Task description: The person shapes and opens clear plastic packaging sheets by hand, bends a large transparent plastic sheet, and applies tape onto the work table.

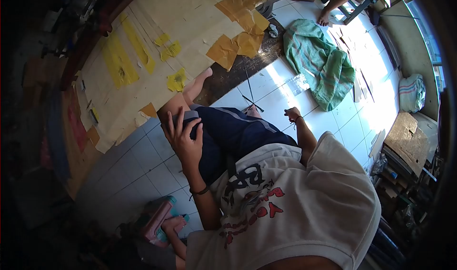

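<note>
My left hand rests by the knee of my dark blue shorts, its fingers spread and nothing in them. Close beyond it is the corner of a worktable covered with pale board, with yellow and brown tape stuck on it. My right hand hangs beside my other thigh, above the tiled floor, with its fingers curled in. I see nothing held in it. Both wrists carry a dark band.
A green woven sack lies crumpled on the white tiles. A stuffed white sack and stacked boards stand at the right. Another person's feet show at the top. At lower left, someone's limb rests by a pink stool.
</note>
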Motion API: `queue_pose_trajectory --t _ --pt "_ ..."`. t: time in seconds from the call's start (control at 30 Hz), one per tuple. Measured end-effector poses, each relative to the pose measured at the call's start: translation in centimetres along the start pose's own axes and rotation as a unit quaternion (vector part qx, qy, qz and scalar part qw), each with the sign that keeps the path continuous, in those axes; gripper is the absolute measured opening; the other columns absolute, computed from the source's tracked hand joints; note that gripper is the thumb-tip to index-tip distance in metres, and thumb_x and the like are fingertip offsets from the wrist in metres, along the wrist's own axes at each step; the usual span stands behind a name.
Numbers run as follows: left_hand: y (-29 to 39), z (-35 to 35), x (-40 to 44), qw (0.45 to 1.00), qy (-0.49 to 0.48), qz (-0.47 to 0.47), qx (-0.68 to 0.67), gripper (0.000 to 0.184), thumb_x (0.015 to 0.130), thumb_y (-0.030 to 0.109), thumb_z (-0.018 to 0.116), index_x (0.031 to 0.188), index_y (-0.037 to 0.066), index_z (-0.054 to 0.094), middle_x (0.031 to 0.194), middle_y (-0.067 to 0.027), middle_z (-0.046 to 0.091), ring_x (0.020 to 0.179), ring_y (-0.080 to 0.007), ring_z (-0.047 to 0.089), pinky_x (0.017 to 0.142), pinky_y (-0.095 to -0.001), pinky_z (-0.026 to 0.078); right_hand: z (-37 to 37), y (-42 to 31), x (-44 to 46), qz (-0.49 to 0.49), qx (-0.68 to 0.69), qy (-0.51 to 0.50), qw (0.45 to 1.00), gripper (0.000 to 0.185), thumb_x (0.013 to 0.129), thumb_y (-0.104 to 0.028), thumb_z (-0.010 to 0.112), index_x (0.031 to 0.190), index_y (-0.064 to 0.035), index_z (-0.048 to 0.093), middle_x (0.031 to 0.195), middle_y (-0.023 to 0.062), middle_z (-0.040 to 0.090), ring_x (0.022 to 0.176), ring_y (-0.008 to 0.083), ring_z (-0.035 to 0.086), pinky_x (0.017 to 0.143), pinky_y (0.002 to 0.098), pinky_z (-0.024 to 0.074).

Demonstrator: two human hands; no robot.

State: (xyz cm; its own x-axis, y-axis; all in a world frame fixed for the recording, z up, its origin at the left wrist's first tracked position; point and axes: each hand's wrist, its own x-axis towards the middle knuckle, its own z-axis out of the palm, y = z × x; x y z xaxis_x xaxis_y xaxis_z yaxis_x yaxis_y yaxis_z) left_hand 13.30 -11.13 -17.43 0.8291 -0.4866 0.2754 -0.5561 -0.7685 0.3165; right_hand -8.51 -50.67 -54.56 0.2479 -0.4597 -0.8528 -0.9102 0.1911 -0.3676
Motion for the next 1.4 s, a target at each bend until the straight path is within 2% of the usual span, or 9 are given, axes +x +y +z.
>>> queue_pose_trajectory --t 0.13,0.23,0.3,0.43,0.77,0.87,0.97,1.1,1.4 --pt "-0.3 0.5 0.0 1.0 0.021 0.017 0.001 0.015 0.09 0.028 0.067 0.093 0.016 0.076 0.136 -0.0027 0.059 0.14 -0.0368 0.036 0.114 -0.0586 0.022 12.0 -3.6 -2.3 -0.3 -0.304 -0.042 0.903 0.04 0.085 -0.038 0.061 0.098 -0.0012 0.072 0.093 0.022 0.071 0.086 0.0356 0.07 0.076 0.0414 0.0544" --pt "-0.4 -0.4 0.4 1.0 0.025 0.007 0.005 0.019 0.09 0.03 0.067 0.088 0.013 0.076 0.129 -0.0003 0.064 0.138 -0.0366 0.038 0.114 -0.0617 0.021 9.5 -7.7 -7.3 -0.378 -0.216 -0.072 0.898 0.033 0.091 -0.03 0.057 0.109 -0.0051 0.07 0.096 0.0169 0.073 0.082 0.0296 0.071 0.072 0.0393 0.0555" --pt "-0.4 -1.1 0.7 1.0 0.028 -0.009 0.008 0.023 0.091 0.032 0.066 0.086 0.012 0.076 0.126 0.0026 0.066 0.137 -0.0376 0.039 0.114 -0.0614 0.021 7.3 -8.1 -7.0 -0.248 -0.061 -0.186 0.949 0.032 0.093 -0.033 0.06 0.104 -0.0063 0.073 0.075 0.0058 0.07 0.055 0.0127 0.058 0.05 0.029 0.0464" --pt "-2.0 -1.1 0.3 0.999 0.016 -0.01 0.04 0.026 0.093 0.033 0.063 0.085 0.013 0.076 0.125 0.0049 0.066 0.14 -0.0379 0.034 0.113 -0.0598 0.02 4.8 -6.5 -9.8 -0.205 -0.151 -0.119 0.96 0.046 0.092 -0.048 0.06 0.094 -0.0047 0.074 0.065 0.0045 0.062 0.051 0.0117 0.053 0.047 0.0287 0.0428" --pt "-1.2 -3.6 -0.8 0.975 -0.21 -0.051 0.043 0.026 0.089 0.036 0.066 0.082 0.014 0.077 0.127 -0.0046 0.065 0.143 -0.0311 0.032 0.116 -0.0641 0.002 7.8 -0.6 -13.7 -0.25 -0.074 -0.093 0.961 0.043 0.097 -0.043 0.052 0.101 -0.0054 0.074 0.083 0.0141 0.072 0.087 0.0286 0.07 0.08 0.0416 0.0521" --pt "-1.5 -2.3 -1.2 0.976 -0.215 -0.044 -0.001 0.028 0.089 0.035 0.066 0.086 0.009 0.077 0.126 -0.0128 0.064 0.132 -0.0334 0.046 0.117 -0.0603 0.008 7.4 -1.2 -14.1 -0.251 -0.075 -0.088 0.961 0.042 0.097 -0.042 0.053 0.101 -0.0054 0.074 0.083 0.0141 0.072 0.087 0.0283 0.07 0.079 0.0412 0.052" --pt "0.8 -1.7 -0.9 0.871 -0.437 -0.175 -0.137 0.03 0.093 0.03 0.06 0.094 0.005 0.076 0.123 -0.0217 0.062 0.119 -0.0377 0.055 0.112 -0.051 0.028 6.6 -1.7 -14.2 -0.254 -0.08 -0.083 0.96 0.041 0.097 -0.04 0.053 0.102 -0.0053 0.073 0.083 0.0141 0.072 0.087 0.028 0.07 0.079 0.0409 0.052" --pt "2.3 2.9 -6.1 0.926 -0.37 0.044 -0.058 0.034 0.094 0.025 0.05 0.098 -0.003 0.069 0.097 -0.0251 0.067 0.096 -0.0393 0.064 0.093 -0.0439 0.047 6.1 -1.2 -13.0 -0.255 -0.081 -0.076 0.961 0.039 0.097 -0.039 0.053 0.102 -0.0053 0.073 0.083 0.014 0.072 0.086 0.0276 0.07 0.078 0.0405 0.052" --pt "5.3 -6.0 -1.3 0.883 -0.28 0.059 -0.371 0.007 0.082 0.006 0.067 0.086 0.002 0.071 0.082 -0.016 0.069 0.074 -0.0324 0.068 0.068 -0.0391 0.052 6.1 -3.1 -13.8 -0.286 -0.09 -0.085 0.95 0.036 0.097 -0.035 0.053 0.103 -0.0053 0.073 0.084 0.0139 0.072 0.085 0.0267 0.069 0.077 0.0396 0.0519"
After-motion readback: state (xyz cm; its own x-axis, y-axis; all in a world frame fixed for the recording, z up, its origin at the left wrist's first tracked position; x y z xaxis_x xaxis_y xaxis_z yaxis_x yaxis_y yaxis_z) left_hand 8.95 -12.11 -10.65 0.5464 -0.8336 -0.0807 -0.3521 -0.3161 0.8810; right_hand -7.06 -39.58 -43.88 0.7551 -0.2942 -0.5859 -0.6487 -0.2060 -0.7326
